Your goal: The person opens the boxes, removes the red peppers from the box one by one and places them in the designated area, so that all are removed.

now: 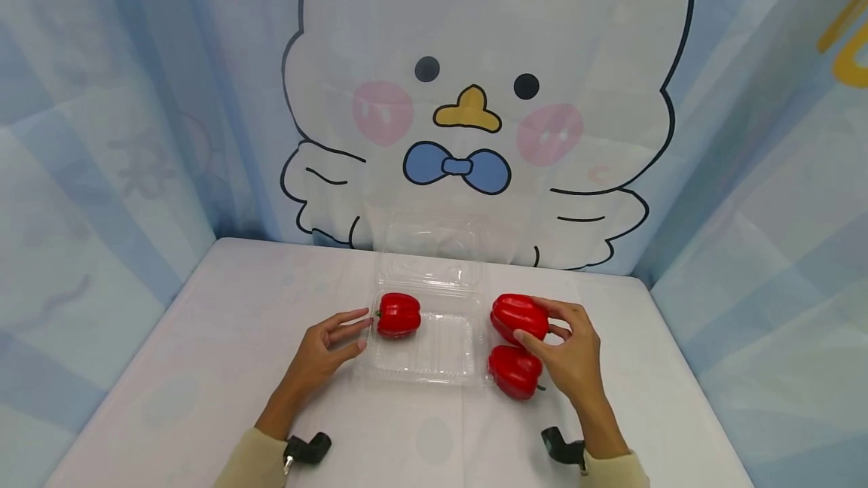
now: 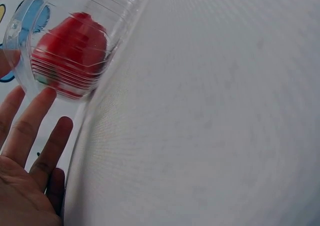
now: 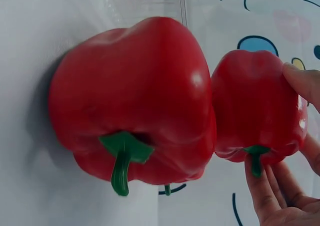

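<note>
In the head view my right hand [image 1: 573, 349] holds a red bell pepper [image 1: 518, 316] between thumb and fingers, at the right of a clear plastic clamshell box [image 1: 423, 349]. Another red bell pepper [image 1: 515, 373] lies just nearer to me on the table; its green stem [image 3: 122, 161] shows large in the right wrist view. Beneath it a second small green stem [image 3: 167, 189] pokes out, its pepper hidden. Inside the box, at the left, sits one more bell pepper [image 1: 398, 315]. My left hand [image 1: 325, 352] is beside the box's left wall, fingers extended with the fingertips [image 2: 49, 93] right at the plastic.
The box's lid [image 1: 434, 239] stands raised at the back, against a curtain [image 1: 488, 21] printed with a cartoon bird. A white cloth covers the table [image 1: 237, 307]. Curtains also hang at the left and right. Each wrist wears a small black camera mount [image 1: 308, 448].
</note>
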A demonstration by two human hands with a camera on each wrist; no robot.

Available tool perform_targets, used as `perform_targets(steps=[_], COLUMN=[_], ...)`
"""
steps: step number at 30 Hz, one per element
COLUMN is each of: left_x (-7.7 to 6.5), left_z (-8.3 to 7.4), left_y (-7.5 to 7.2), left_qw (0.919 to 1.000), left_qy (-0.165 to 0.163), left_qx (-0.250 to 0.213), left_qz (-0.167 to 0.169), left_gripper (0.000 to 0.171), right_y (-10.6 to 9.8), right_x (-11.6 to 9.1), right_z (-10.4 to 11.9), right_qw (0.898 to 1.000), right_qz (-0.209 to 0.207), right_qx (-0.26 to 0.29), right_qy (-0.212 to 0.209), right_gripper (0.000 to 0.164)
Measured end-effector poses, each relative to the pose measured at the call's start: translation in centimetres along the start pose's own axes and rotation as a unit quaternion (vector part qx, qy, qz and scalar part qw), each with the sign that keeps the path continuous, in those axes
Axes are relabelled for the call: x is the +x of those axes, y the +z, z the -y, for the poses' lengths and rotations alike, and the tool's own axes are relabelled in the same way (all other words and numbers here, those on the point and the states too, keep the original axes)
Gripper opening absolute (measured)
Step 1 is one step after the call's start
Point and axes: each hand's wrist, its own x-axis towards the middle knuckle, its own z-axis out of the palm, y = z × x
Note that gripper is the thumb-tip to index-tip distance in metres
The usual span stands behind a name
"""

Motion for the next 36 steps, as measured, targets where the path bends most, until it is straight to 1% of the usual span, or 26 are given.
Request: perform_targets(steps=[5,22,28,36], left_x=[0.0,0.0,0.1,0.1], left_z=[0.0,0.0,0.1,0.1], left_y=[0.0,-0.1,-0.1,-0.2], left_qw=[1.0,1.0,1.0,0.9999], left_qy=[0.0,-0.003,0.009,0.014], left_qx=[0.0,-0.001,0.003,-0.001], left_qz=[0.001,-0.002,-0.001,0.002], left_gripper=[0.056,0.055,0.055,0.054], right_y=[-0.6,-2.1,-2.8,-3.6], right_x=[0.0,0.8,1.1,1.5], right_z=[-0.3,-1.9,-2.4,-3.2], right_qw=[1.0,0.999,0.999,0.998], right_qz=[-0.008,-0.034,-0.038,-0.047], right_qx=[-0.005,-0.03,-0.037,-0.044], right_qy=[0.006,0.002,0.004,0.011], right_gripper=[0.068,0.066,0.064,0.065])
